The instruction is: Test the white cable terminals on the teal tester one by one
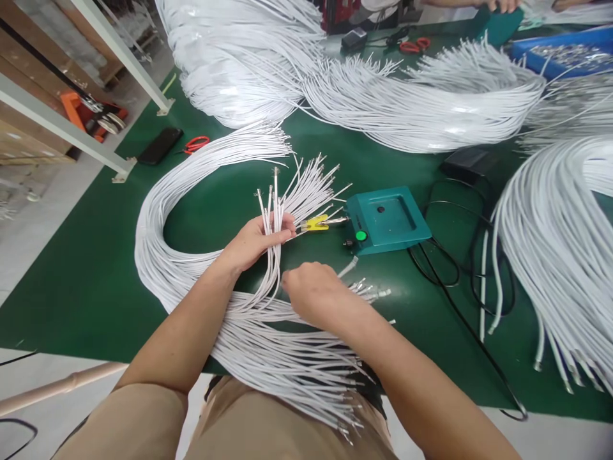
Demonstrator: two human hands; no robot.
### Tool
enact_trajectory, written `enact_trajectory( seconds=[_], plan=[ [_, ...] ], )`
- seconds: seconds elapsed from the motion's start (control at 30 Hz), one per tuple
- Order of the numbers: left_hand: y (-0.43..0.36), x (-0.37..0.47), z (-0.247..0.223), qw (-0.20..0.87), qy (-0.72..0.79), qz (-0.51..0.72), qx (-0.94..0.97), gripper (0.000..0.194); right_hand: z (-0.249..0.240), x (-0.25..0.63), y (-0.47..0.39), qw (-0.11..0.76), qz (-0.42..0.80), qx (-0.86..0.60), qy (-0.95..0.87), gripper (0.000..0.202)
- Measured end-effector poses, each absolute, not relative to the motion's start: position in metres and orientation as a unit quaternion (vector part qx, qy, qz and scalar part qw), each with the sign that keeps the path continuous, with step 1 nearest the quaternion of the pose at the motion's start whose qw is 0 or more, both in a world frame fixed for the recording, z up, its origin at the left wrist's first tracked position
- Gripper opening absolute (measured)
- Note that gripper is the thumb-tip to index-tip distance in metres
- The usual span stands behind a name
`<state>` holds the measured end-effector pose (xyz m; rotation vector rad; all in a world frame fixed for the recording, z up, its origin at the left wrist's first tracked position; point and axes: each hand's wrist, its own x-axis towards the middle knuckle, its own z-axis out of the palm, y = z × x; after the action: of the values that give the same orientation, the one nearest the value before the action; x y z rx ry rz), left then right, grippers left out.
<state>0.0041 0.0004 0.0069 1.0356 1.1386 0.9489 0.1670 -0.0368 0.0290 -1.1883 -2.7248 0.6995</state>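
Green table (pixel 86 268) | orange pallet truck (pixel 71 112) on floor (pixel 43 223) | left fingers (pixel 278 239) holding white cables (pixel 274 260) | right fingers (pixel 293 281): can't tell

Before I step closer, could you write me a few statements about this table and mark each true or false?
1. The left hand holds several white cables. True.
2. The button on the teal box is red. False: it is green.
3. The right hand grips the phone. False: the phone lies on the table, away from both hands.
4. A yellow piece sits between the left hand and the teal box. True.
5. The table is white. False: its top is green.
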Motion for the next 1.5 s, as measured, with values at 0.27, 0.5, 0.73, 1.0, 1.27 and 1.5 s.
enact_trajectory(
  seconds=[0.27, 0.5, 0.73, 1.0, 1.27, 1.5],
  plan=[
    [0.000, -0.001, 0.005, 0.687, 0.435, 0.394, 0.428, 0.038, 0.029, 0.173, -0.006, 0.213, 0.455, -0.490, -0.713, 0.030],
    [-0.001, 0.000, 0.004, 0.685, 0.443, 0.416, 0.402, 0.036, 0.012, 0.170, 0.001, 0.276, 0.528, -0.479, -0.645, 0.016],
    [-0.002, 0.004, 0.003, 0.659, 0.473, 0.445, 0.379, 0.041, 0.009, 0.166, 0.001, 0.302, 0.527, -0.483, -0.631, 0.012],
    [-0.001, 0.006, 0.006, 0.662, 0.455, 0.495, 0.332, 0.037, 0.009, 0.167, 0.002, 0.266, 0.601, -0.461, -0.596, 0.008],
    [-0.005, 0.017, 0.005, 0.587, 0.508, 0.496, 0.390, 0.044, 0.019, 0.180, 0.013, 0.339, 0.560, -0.489, -0.575, 0.013],
    [-0.011, 0.021, 0.003, 0.511, 0.542, 0.465, 0.479, 0.043, 0.019, 0.177, 0.012, 0.414, 0.576, -0.457, -0.537, 0.019]
  ],
)
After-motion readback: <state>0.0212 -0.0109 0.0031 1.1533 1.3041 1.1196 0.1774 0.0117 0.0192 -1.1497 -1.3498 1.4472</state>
